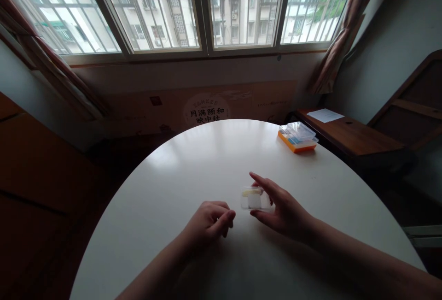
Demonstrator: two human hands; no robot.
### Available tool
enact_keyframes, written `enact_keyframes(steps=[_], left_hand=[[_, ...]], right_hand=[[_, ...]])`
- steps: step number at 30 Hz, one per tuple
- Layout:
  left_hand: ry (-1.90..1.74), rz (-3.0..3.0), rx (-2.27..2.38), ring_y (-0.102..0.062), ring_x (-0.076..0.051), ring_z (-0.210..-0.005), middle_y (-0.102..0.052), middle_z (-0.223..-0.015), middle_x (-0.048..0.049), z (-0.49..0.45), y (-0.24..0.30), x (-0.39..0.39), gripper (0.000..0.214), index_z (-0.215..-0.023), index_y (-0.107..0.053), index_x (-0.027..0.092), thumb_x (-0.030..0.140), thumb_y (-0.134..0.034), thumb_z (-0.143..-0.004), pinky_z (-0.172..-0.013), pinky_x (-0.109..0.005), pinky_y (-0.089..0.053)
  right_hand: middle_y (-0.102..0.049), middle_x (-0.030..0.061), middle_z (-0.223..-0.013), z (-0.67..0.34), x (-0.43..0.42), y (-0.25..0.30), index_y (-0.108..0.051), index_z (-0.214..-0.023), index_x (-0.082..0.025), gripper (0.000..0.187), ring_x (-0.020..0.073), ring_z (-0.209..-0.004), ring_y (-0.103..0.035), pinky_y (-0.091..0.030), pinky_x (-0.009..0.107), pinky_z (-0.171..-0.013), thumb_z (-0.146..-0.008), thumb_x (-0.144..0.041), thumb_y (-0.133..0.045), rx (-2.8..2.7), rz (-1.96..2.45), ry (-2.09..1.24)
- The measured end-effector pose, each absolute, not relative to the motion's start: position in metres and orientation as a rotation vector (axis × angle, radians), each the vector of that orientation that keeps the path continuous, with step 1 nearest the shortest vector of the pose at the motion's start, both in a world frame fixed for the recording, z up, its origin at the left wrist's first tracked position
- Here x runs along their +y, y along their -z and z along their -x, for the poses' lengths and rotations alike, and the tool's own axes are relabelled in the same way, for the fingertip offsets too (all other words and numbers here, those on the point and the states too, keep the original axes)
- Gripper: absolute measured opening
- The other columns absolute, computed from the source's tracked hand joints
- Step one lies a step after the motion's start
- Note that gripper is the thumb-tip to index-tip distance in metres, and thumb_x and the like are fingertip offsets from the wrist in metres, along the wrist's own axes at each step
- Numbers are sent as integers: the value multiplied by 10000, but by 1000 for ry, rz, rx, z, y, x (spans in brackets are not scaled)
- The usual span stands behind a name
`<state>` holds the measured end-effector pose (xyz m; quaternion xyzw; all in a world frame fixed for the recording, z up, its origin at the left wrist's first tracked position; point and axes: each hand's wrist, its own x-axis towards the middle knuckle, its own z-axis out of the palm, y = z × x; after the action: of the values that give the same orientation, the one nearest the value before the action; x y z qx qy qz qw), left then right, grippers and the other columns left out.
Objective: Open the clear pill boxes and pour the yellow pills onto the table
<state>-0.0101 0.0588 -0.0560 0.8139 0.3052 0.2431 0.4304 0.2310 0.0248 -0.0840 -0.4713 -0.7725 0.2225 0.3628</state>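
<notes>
1. The left hand [212,221] is loosely curled closed, thumb near the bent fingers, just beside the case over the round white table [145,226].
2. The clear plastic case [254,200], showing a yellowish strip and a pale rectangle, is between the hands, nearer the right.
3. The right hand [276,205] curves around the case's right end, index finger extended; I cannot tell whether it grips.
4. A transparent-lidded, orange-based box [297,138] sits near the table's far right edge.
5. Paper [325,115] lies on brown wooden furniture [366,136].
</notes>
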Motion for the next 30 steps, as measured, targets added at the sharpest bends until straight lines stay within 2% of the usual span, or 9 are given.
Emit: enact_keyframes(steps=[2, 4, 5, 9, 12, 15, 20, 24, 30], left_hand=[[-610, -2069, 788, -538, -103, -567, -596, -651, -33, 9, 55, 55, 426, -585, -616, 149, 327, -446, -933, -570, -225, -433], [-681, -2086, 906, -573, -124, -660, -628, -818, -42, 8, 55, 52, 175, -793, -654, 168, 224, -508, -872, -547, -217, -433], [-736, -2084, 962, -584, -135, -713, -626, -894, -46, 7, 55, 51, 141, -891, -640, 181, 163, -512, -836, -542, -215, -437], [-938, -2084, 999, -588, -175, -899, -608, -993, -57, 7, 55, 49, 264, -969, -571, 198, 53, -449, -784, -655, -256, -496], [-889, -2136, 908, -553, -219, -1065, -574, -1187, -96, 7, 53, 45, 306, -1144, -544, 212, 142, -511, -848, -791, -324, -525], [-749, -2169, 798, -505, -254, -1177, -491, -1348, -115, 6, 51, 41, 484, -1313, -458, 239, 212, -587, -847, -878, -363, -518], [-709, -2163, 702, -580, -221, -1044, -572, -1241, -97, 5, 50, 40, 462, -1290, -471, 251, 167, -587, -850, -828, -342, -529], [-783, -2168, 673, -546, -216, -1109, -531, -1282, -95, 6, 49, 42, 455, -1309, -454, 271, 166, -564, -881, -841, -320, -524], [-808, -2238, 719, -551, -231, -1109, -540, -1256, -101, 9, 50, 44, 491, -1310, -443, 260, 143, -557, -847, -864, -349, -527]], right_hand=[[-523, 65, -1188, -231, 24, 84, -176, -1502, -343, 835, 134, -943, -559, -518, 270, -803, -813, -282, -643, -1976, 1199, -596], [-522, 60, -1187, -232, 23, 83, -158, -1505, -352, 854, 132, -948, -558, -518, 268, -808, -811, -295, -652, -1965, 1192, -614], [-521, 56, -1188, -232, 22, 82, -149, -1505, -359, 863, 130, -954, -558, -518, 266, -813, -810, -303, -658, -1962, 1190, -618], [-521, 45, -1188, -230, 20, 83, -127, -1506, -373, 907, 120, -948, -561, -515, 254, -823, -795, -332, -687, -1951, 1164, -641], [-530, 42, -1176, -227, 17, 85, -121, -1509, -364, 933, 103, -903, -566, -514, 231, -801, -784, -363, -708, -1943, 1120, -703], [-542, 37, -1161, -223, 15, 87, -108, -1512, -353, 967, 81, -856, -569, -508, 208, -785, -771, -365, -729, -1919, 1042, -809], [-535, 43, -1183, -221, 15, 88, -109, -1511, -345, 992, 87, -903, -575, -501, 201, -800, -755, -324, -751, -1855, 917, -958], [-518, 54, -1241, -226, 17, 84, -138, -1507, -339, 973, 101, -958, -566, -486, 207, -815, -753, -319, -753, -1862, 943, -958], [-590, 20, -1059, -227, 20, 78, -466, -1321, -252, 667, 74, -835, -535, -444, 163, -715, -731, -342, -763, -1837, 1000, -1058]])
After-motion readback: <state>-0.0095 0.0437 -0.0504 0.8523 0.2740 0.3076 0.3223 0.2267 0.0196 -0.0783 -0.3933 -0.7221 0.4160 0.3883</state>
